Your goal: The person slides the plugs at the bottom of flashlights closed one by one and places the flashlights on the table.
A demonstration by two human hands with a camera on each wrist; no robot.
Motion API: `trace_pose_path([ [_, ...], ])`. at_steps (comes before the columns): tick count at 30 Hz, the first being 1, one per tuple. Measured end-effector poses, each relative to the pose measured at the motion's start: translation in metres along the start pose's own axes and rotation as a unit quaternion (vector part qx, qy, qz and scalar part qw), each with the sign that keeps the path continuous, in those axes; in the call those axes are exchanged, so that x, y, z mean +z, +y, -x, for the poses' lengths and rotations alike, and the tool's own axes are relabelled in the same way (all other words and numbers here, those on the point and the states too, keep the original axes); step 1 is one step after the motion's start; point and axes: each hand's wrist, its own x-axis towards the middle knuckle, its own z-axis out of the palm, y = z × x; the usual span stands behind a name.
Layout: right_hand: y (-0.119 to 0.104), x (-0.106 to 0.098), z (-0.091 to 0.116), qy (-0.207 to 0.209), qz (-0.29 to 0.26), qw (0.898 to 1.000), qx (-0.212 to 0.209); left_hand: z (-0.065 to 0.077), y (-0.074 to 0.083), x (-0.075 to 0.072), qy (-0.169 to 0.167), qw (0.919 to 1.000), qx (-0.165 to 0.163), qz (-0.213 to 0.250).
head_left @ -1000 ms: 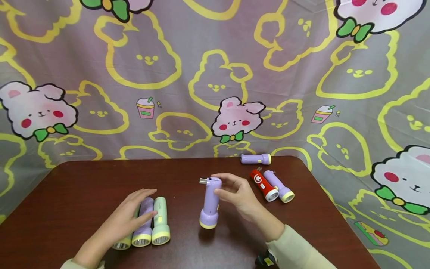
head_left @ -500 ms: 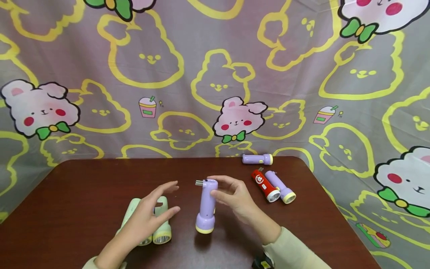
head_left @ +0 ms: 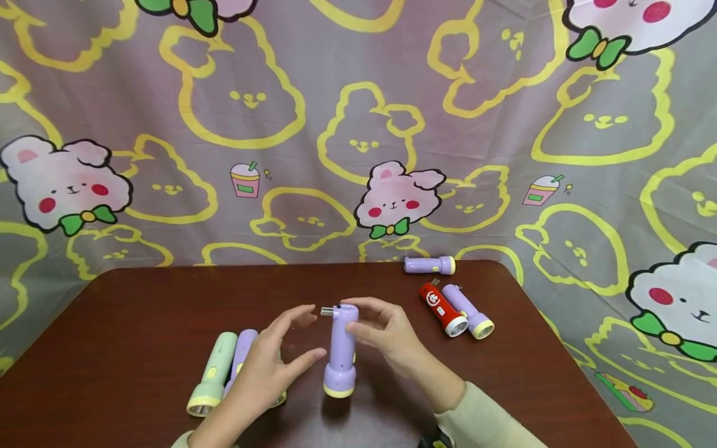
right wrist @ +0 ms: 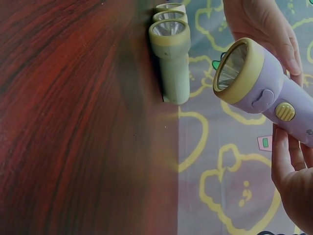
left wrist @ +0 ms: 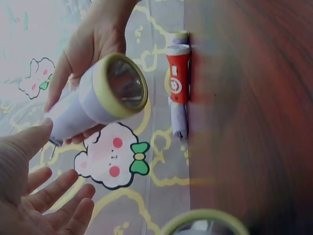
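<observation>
A purple flashlight (head_left: 339,348) with a yellow rim hangs upright above the table, lens end down. My right hand (head_left: 389,333) pinches it near the top, where a metal plug (head_left: 327,311) juts out leftward. Its yellow button (right wrist: 285,111) faces the right wrist camera. Close on its left is my left hand (head_left: 266,370), thumb and fingers spread and holding nothing; a small gap shows between thumb and flashlight. Behind that hand lie a green flashlight (head_left: 215,373) and a purple flashlight (head_left: 243,351), side by side. A further green flashlight (right wrist: 175,73) there is mostly covered by the hand in the head view.
On the right of the brown table (head_left: 140,311) lie a red flashlight (head_left: 442,309) and a purple flashlight (head_left: 469,312) beside it. Another purple flashlight (head_left: 429,266) lies along the back edge. A patterned curtain (head_left: 313,155) hangs behind the table.
My left hand has moved right from above the row of flashlights to beside the held one. My right hand has shifted slightly left and down with the purple flashlight.
</observation>
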Motion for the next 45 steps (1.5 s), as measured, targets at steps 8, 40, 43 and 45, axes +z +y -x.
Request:
trace_pose_path([
  [8,0.001,0.001,0.000,-0.005,-0.006,1.000,-0.003,-0.001,0.003,0.009,-0.001,0.9995,0.000,0.031],
  [40,0.006,0.007,-0.001,-0.019,-0.016,1.000,-0.005,-0.007,0.003,0.015,-0.007,0.9975,0.027,0.065],
  [43,0.008,0.006,-0.001,-0.024,-0.004,0.999,-0.020,-0.008,0.001,0.015,0.004,0.9976,0.029,0.063],
  [45,0.009,0.006,-0.001,-0.030,0.001,0.999,-0.030,-0.008,0.001,0.014,0.008,0.9975,0.026,0.064],
])
